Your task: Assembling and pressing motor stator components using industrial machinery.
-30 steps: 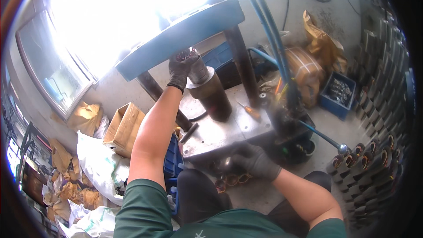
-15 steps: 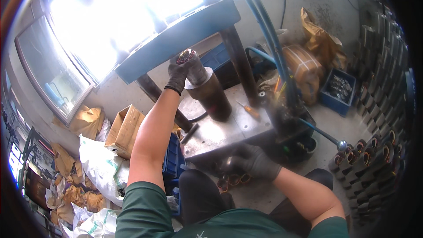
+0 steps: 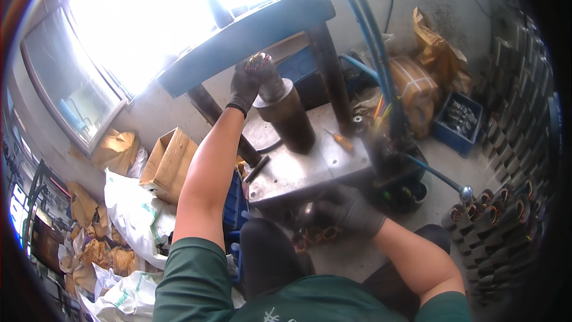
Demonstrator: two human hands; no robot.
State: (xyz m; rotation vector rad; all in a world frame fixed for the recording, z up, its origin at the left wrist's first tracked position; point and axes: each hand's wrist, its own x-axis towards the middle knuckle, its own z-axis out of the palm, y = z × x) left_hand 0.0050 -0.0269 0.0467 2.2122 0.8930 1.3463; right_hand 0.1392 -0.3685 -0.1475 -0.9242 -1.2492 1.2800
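Note:
My left hand (image 3: 243,88), in a dark glove, is closed round the side of a stator (image 3: 271,84), a grey metal cylinder with reddish wire windings showing at its top. The stator stands tilted in the picture on a thick metal post (image 3: 292,122) with a pale collar, under the blue beam (image 3: 250,36) of a press. My right hand (image 3: 353,210), also gloved, is at the front edge of the steel press table (image 3: 286,179). Its fingers are curled beside a small shiny metal end; shadow and blur hide what they hold.
An orange-handled screwdriver (image 3: 342,141) and a dark bar (image 3: 257,169) lie on the press table. More stators stand stacked at the right (image 3: 497,214) and below my right hand. A blue lever with a ball knob (image 3: 465,192) sticks out. Cartons (image 3: 168,164) and white sacks (image 3: 134,211) crowd the left.
The whole view has shifted slightly. My left hand stays on the stator atop the post, and my right hand keeps nearly the same place by the table edge.

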